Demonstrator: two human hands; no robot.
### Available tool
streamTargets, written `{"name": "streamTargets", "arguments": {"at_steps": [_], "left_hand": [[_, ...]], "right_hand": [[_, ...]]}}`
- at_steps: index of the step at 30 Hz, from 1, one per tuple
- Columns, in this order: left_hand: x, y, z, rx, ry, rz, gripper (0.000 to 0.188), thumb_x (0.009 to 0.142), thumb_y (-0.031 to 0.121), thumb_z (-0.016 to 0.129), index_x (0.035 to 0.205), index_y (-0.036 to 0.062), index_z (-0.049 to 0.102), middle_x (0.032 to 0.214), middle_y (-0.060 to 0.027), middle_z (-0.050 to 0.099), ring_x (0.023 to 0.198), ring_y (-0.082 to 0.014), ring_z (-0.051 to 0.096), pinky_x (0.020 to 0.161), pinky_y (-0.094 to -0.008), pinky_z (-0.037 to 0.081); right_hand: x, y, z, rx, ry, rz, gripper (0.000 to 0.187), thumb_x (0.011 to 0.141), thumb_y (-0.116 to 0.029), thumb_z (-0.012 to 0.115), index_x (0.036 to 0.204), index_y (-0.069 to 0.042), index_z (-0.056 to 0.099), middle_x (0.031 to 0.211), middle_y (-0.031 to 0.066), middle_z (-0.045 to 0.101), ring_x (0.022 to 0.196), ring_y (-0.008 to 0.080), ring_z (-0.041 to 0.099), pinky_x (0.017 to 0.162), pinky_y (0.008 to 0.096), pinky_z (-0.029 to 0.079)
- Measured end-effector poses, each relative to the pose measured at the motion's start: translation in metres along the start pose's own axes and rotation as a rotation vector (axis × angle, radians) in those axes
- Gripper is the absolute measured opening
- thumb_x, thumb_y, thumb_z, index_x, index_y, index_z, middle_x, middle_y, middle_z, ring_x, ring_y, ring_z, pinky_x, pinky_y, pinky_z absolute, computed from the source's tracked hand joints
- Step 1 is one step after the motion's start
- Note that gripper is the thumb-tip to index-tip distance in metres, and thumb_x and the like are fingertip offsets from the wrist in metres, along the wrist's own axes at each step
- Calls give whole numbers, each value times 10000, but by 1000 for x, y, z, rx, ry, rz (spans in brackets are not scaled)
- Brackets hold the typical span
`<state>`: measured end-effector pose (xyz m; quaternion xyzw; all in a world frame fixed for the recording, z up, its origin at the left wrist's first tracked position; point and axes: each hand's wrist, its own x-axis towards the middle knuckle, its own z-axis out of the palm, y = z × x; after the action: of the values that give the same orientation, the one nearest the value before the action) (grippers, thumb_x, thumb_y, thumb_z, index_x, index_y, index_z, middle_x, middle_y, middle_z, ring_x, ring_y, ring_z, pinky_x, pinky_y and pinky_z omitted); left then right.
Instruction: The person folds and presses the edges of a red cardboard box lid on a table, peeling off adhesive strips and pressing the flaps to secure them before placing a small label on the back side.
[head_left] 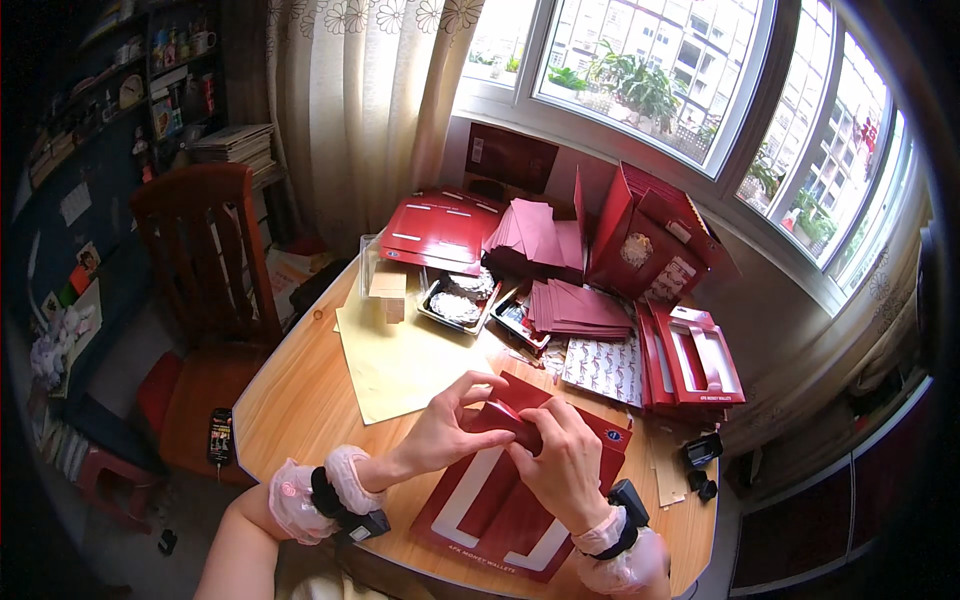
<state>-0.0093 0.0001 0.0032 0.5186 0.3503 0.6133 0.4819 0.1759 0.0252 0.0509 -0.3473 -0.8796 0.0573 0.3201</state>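
Note:
Over the near part of the table, my left hand (452,432) and my right hand (562,452) meet, fingertips pinching a small glossy red folded piece (508,420) between them. Fingers cover much of it, so I cannot tell whether it is a loose wallet or a flap. Beneath my hands lies a flat red cardboard box blank (455,515) with a white-edged window cutout and a round blue mark near its far right corner. My right hand partly covers this blank. Both wrists wear a pink ruffled cuff and a black strapped device.
Behind lie a yellow sheet (375,375), black trays (455,303) of small pieces, dark pink envelopes (580,308), a patterned sheet (602,368) and windowed red boxes (700,355). A large open red box (640,240) stands by the window. A wooden chair (205,270) is left.

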Motion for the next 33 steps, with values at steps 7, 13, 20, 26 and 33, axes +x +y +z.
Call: {"name": "streamTargets", "arguments": {"at_steps": [7,13,20,26,33], "left_hand": [[1,-2,-9,237,-95,-69,327,852,76,802,1134,-14,662,1084,-64,681,999,-113,665,859,-249,572],[2,1,-16,289,-93,-74,284,839,98,823,1065,-9,688,1025,-53,697,943,-95,666,811,-239,574],[4,-3,-18,251,-97,-81,287,831,145,833,1041,-2,705,994,-54,710,911,-101,670,792,-241,559],[5,-3,-16,356,-184,-1,266,828,176,833,1033,34,739,953,-55,741,870,-101,675,850,-263,529],[10,1,-27,358,-151,-42,228,835,171,829,1006,34,767,939,-55,756,871,-95,677,826,-257,536]], "right_hand": [[-2,0,1,3,-19,18,339,718,-153,806,1001,-36,659,911,94,587,855,275,626,720,375,526],[-2,-2,-7,-98,-42,34,427,701,-241,852,1018,-36,653,940,101,591,907,284,602,777,378,506],[-3,0,-11,-131,-40,32,408,726,-318,849,963,-36,674,922,90,603,891,271,606,749,373,497],[-3,-5,-7,-134,-80,40,370,719,-328,855,890,-40,698,874,90,626,847,279,642,724,395,522],[-2,14,-35,129,-170,61,491,776,-241,826,1175,-35,629,1037,135,635,960,323,634,829,390,520]]}}
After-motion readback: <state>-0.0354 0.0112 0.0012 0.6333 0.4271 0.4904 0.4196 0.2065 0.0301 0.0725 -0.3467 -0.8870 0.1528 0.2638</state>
